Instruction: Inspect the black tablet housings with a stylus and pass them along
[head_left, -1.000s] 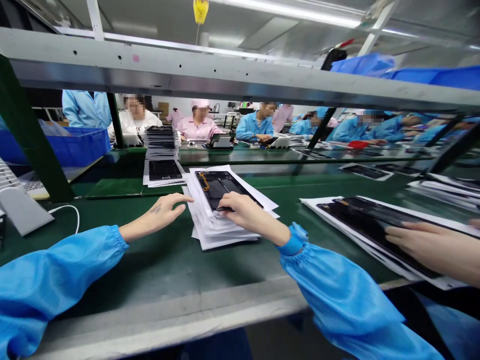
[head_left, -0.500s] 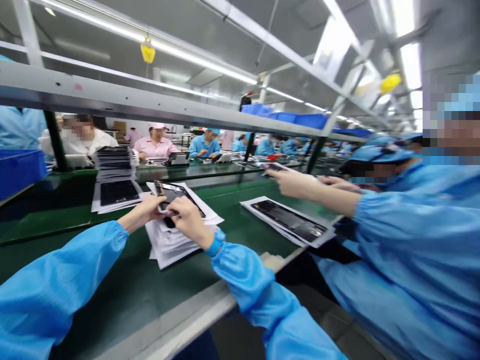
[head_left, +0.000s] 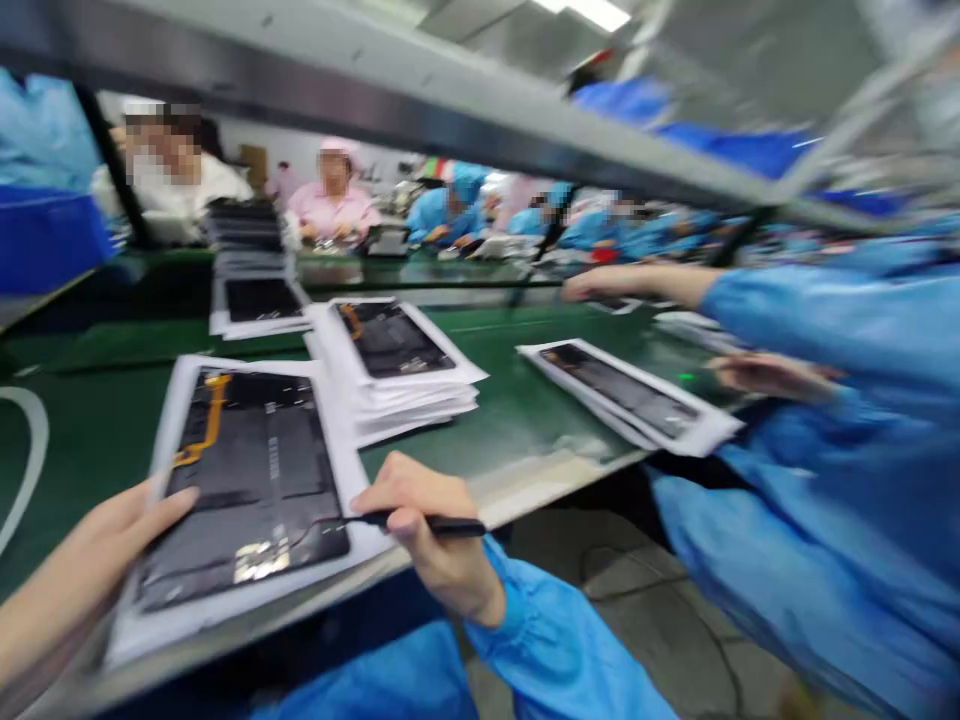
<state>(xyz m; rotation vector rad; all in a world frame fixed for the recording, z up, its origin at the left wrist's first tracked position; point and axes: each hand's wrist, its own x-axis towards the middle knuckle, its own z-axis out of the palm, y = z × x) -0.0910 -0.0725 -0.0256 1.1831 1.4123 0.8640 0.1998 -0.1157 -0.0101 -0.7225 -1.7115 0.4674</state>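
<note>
A black tablet panel (head_left: 247,480) with an orange flex cable lies on a white sheet (head_left: 172,400) at the near edge of the green belt. My left hand (head_left: 97,545) grips the sheet's left edge, fingers resting on it. My right hand (head_left: 427,525) is closed round a thin black pen-like tool (head_left: 442,524) at the sheet's right edge, its tip towards the panel. Behind it a stack of white sheets (head_left: 405,400) carries another black panel (head_left: 390,338). The picture is smeared by motion.
A co-worker in blue (head_left: 825,420) sits at my right, one arm stretched over the belt, with a panel on paper (head_left: 622,392) before them. A pile of panels (head_left: 251,270) stands at the back. A metal shelf rail (head_left: 450,125) runs overhead. Other people work across the line.
One panel on its sheet has come off the stack and now lies near the belt's front edge, held between both my hands. The view has swung down and left.
</note>
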